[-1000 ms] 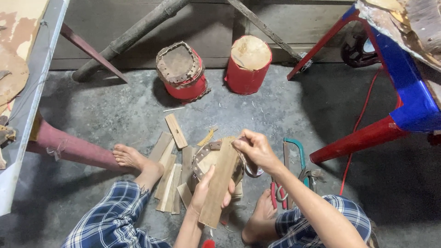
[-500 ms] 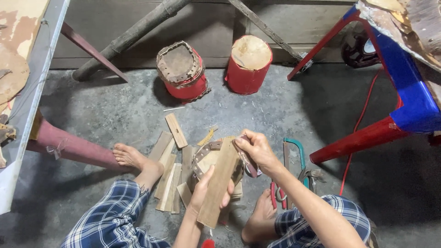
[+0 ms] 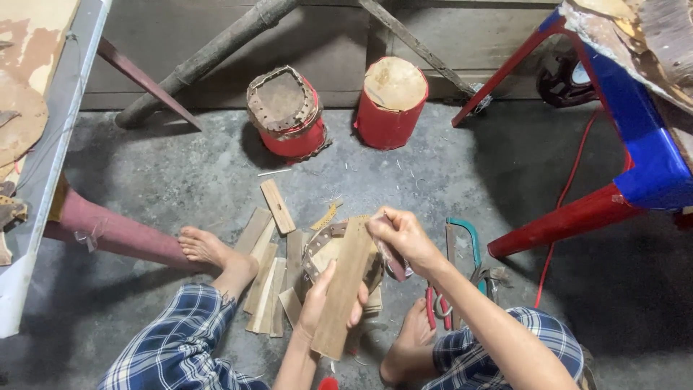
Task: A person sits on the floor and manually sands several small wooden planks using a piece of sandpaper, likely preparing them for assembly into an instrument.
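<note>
My left hand (image 3: pixel 323 303) grips a long flat wooden slat (image 3: pixel 344 285) near its lower end, holding it tilted over a small round drum frame (image 3: pixel 323 249) on the floor. My right hand (image 3: pixel 399 235) is closed at the slat's top end, pinching something small that I cannot make out. Both hands are between my knees, above my bare feet.
Several loose wooden slats (image 3: pixel 267 278) lie left of the frame. Two red drums (image 3: pixel 390 101) (image 3: pixel 287 112) stand at the back. A teal-handled saw (image 3: pixel 465 242) and red pliers (image 3: pixel 433 307) lie to the right. A red and blue table leg (image 3: pixel 570 217) is on the right, a maroon leg (image 3: pixel 115 231) on the left.
My right hand has shifted slightly at the slat's top end. The slat and my left hand stay nearly where they were.
</note>
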